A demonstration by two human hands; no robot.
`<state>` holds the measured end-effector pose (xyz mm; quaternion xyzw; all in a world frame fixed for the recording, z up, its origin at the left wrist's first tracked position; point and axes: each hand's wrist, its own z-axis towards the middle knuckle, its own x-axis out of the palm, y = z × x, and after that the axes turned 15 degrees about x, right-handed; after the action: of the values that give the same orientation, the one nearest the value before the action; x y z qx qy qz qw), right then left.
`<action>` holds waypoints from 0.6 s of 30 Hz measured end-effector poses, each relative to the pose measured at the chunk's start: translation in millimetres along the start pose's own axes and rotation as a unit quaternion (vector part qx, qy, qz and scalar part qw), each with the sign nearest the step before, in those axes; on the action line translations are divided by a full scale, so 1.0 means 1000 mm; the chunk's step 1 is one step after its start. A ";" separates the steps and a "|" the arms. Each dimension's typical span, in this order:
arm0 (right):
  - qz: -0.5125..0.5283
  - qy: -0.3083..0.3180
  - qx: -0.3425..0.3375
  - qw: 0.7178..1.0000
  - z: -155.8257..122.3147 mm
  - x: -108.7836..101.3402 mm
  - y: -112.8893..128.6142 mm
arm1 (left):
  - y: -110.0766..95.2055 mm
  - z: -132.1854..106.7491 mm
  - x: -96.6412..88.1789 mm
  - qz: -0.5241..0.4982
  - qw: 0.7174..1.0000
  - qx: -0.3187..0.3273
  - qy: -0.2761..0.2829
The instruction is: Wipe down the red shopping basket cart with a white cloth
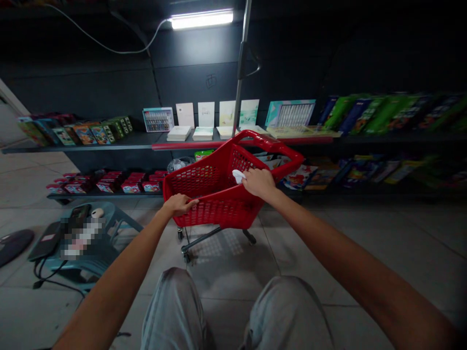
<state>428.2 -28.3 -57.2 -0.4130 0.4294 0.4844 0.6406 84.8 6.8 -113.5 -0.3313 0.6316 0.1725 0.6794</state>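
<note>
1. Seated low on a shop floor, we reach both arms out to a small red cart (219, 194) standing just ahead of our knees on the pale tiled floor (365, 253).
2. Our left hand (178, 203) is clenched over the cart's near rim; our right hand (258, 182) presses a white cloth (238, 176) against the right side of the rim, fingers closed around it.
3. We judge the cart light and stiff: moulded plastic lattice walls on a thin metal frame with castors, so it is likely to roll or swivel at a push. The solid rim and the looped handle (270, 143) at its far end look like the firmest holds; the lattice walls would flex more.
4. The cloth appears soft and weightless, easily bunched in the fingers.
5. Room to move: open tiles lie to the right and near us. On the left, a blue plastic stool (109, 228) carrying a phone and cables stands close by, near the left elbow.
6. On the far side, dark shelves (120, 142) of boxed goods and cards run just behind the cart, and a metal pole (241, 68) rises there, leaving little space to push forward.
</note>
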 end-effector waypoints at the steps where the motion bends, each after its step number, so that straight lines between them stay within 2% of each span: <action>1: -0.005 0.013 0.000 1.000 0.001 -0.002 0.000 | 0.002 0.002 -0.001 -0.010 1.000 -0.010 0.002; 3: -0.011 0.028 0.003 1.000 0.003 -0.005 0.000 | 0.005 0.007 -0.004 -0.044 0.998 -0.034 -0.008; 6: -0.013 0.024 0.008 1.000 0.003 -0.007 0.001 | 0.009 0.014 -0.006 -0.089 0.991 -0.077 -0.056; 9: -0.010 0.013 0.017 1.000 0.001 -0.006 0.003 | 0.013 0.018 -0.006 -0.082 0.987 -0.109 -0.083; 13: -0.008 0.004 0.025 1.000 -0.001 -0.005 0.007 | 0.016 0.019 -0.005 -0.025 0.987 -0.145 -0.070; 18: -0.014 -0.002 0.037 0.999 -0.001 -0.002 0.006 | 0.017 0.027 -0.002 0.010 0.987 -0.148 -0.059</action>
<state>422.0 -28.8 -56.1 -0.3939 0.4405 0.4600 0.6628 93.4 37.4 -115.9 -0.4113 0.5614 0.2903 0.6568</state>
